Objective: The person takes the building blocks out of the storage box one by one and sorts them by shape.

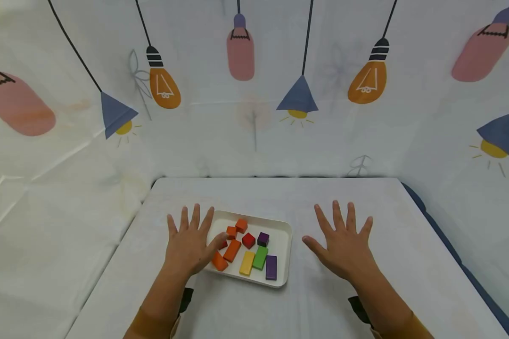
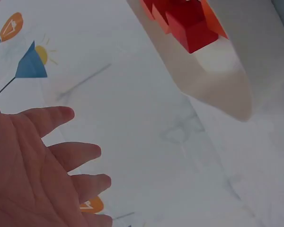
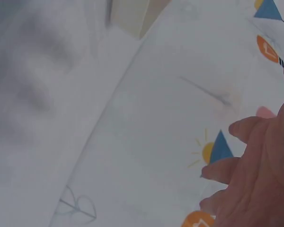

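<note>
A white tray (image 1: pixel 280 256) lies on the table, holding several coloured wooden blocks. Orange blocks such as the long orange block (image 1: pixel 232 250) sit on its left side, and a red cube (image 1: pixel 248 240) is near the middle. A purple cube (image 1: pixel 263 239), a yellow block (image 1: pixel 247 263), a green block (image 1: pixel 260 257) and a purple block (image 1: pixel 271 268) lie to the right. My left hand (image 1: pixel 189 247), fingers spread, hovers at the tray's left edge and covers part of it. To the right of the tray, my right hand (image 1: pixel 347 247) is spread too, holding nothing.
A white cloth covers the table (image 1: pixel 314 310). Behind it and at the sides hangs a white curtain (image 1: pixel 220 127) printed with lamps and bulbs. Dark blue fabric (image 1: pixel 445 240) shows along the table's right edge.
</note>
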Demonstrator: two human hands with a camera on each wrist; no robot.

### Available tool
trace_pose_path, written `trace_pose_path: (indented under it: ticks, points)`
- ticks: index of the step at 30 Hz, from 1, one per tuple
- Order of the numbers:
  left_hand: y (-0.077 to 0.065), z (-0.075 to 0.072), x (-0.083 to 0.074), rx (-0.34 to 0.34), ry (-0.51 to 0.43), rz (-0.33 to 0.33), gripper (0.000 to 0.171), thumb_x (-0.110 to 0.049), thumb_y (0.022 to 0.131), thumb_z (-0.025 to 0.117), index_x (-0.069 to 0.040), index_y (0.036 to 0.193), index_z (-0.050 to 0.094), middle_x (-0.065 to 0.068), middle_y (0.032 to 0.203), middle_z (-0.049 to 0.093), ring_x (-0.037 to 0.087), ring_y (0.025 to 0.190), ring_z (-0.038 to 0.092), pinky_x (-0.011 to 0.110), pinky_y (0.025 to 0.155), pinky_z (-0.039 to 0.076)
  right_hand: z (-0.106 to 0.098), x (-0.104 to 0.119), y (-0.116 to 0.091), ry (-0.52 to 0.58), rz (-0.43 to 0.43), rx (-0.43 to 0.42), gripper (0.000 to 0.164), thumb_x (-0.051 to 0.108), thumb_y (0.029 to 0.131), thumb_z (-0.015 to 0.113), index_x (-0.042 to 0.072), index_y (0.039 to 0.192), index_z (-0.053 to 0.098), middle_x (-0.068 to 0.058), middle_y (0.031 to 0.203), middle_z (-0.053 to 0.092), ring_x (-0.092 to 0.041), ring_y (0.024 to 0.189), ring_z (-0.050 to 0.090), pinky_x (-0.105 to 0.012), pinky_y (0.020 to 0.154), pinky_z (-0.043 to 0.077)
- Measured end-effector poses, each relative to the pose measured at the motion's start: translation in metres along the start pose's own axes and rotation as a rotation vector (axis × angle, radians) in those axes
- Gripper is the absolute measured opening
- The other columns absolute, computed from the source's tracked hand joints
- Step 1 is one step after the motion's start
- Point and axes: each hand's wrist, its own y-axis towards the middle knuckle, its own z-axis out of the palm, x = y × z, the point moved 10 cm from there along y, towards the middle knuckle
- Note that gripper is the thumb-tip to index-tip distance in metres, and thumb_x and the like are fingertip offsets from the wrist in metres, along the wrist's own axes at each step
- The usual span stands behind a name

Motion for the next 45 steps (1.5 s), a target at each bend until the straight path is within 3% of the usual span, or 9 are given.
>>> trace_pose_path:
  ticks: [5, 11, 15, 23, 30, 39, 45]
  points:
    - [0.004, 0.013, 0.017, 0.042, -0.092, -0.035, 0.085, -0.064, 0.108, 0.041, -0.006, 0.168, 0.03, 0.031, 0.169, 0.024, 0.057, 0.156, 0.014, 0.072, 0.122, -0.003, 0.005, 0.028, 0.014, -0.021, -0.066, 0.019, 0.095, 0.077, 0.1, 0.046, 0.018, 0.172, 0.025, -0.028, 0.174, 0.007, -0.056, 0.157, -0.008, -0.083, 0.112, -0.014]
    - [0.009, 0.033, 0.036, 0.102, -0.255, -0.093, 0.083, -0.057, 0.11, 0.043, -0.001, 0.168, 0.024, 0.031, 0.167, 0.032, 0.053, 0.152, 0.031, 0.069, 0.12, 0.026, 0.021, 0.066, 0.038, -0.037, -0.129, 0.099, 0.096, 0.079, 0.098, 0.044, 0.022, 0.172, 0.022, -0.024, 0.176, 0.005, -0.054, 0.158, -0.009, -0.081, 0.113, -0.014]
    - [0.011, 0.048, 0.048, 0.145, -0.339, -0.149, 0.082, -0.05, 0.11, 0.05, 0.001, 0.168, 0.022, 0.031, 0.163, 0.039, 0.051, 0.146, 0.043, 0.068, 0.113, 0.039, 0.033, 0.095, 0.05, -0.019, -0.183, 0.167, 0.095, 0.078, 0.099, 0.045, 0.024, 0.173, 0.019, -0.022, 0.176, 0.005, -0.052, 0.159, -0.008, -0.078, 0.117, -0.007]
    - [0.017, 0.075, 0.067, 0.181, -0.408, -0.222, 0.068, -0.03, 0.11, 0.055, 0.007, 0.162, 0.031, 0.029, 0.15, 0.055, 0.048, 0.133, 0.057, 0.066, 0.105, 0.049, 0.064, 0.153, 0.075, 0.044, -0.309, 0.316, 0.091, 0.061, 0.104, 0.059, 0.017, 0.173, 0.02, -0.018, 0.176, 0.015, -0.042, 0.16, 0.016, -0.058, 0.126, 0.021]
    - [0.017, 0.089, 0.074, 0.206, -0.45, -0.274, 0.064, -0.027, 0.109, 0.054, 0.007, 0.16, 0.036, 0.029, 0.148, 0.057, 0.047, 0.131, 0.059, 0.065, 0.104, 0.05, 0.084, 0.191, 0.092, 0.024, -0.403, 0.383, 0.074, 0.04, 0.107, 0.065, 0.008, 0.167, 0.036, -0.016, 0.166, 0.042, -0.033, 0.148, 0.046, -0.049, 0.118, 0.041]
    - [0.016, 0.089, 0.076, 0.213, -0.463, -0.297, 0.061, -0.026, 0.11, 0.053, 0.005, 0.16, 0.038, 0.029, 0.149, 0.057, 0.046, 0.13, 0.059, 0.065, 0.104, 0.051, 0.093, 0.216, 0.105, 0.059, -0.496, 0.382, 0.048, 0.031, 0.107, 0.067, 0.008, 0.148, 0.06, -0.008, 0.137, 0.063, -0.023, 0.121, 0.06, -0.035, 0.107, 0.052]
    - [0.017, 0.095, 0.077, 0.238, -0.479, -0.299, 0.054, -0.025, 0.11, 0.053, 0.007, 0.154, 0.046, 0.029, 0.147, 0.058, 0.042, 0.122, 0.063, 0.063, 0.102, 0.052, 0.108, 0.228, 0.107, 0.034, -0.588, 0.379, 0.05, 0.035, 0.104, 0.072, 0.011, 0.147, 0.064, -0.004, 0.13, 0.066, -0.02, 0.117, 0.061, -0.031, 0.107, 0.05]
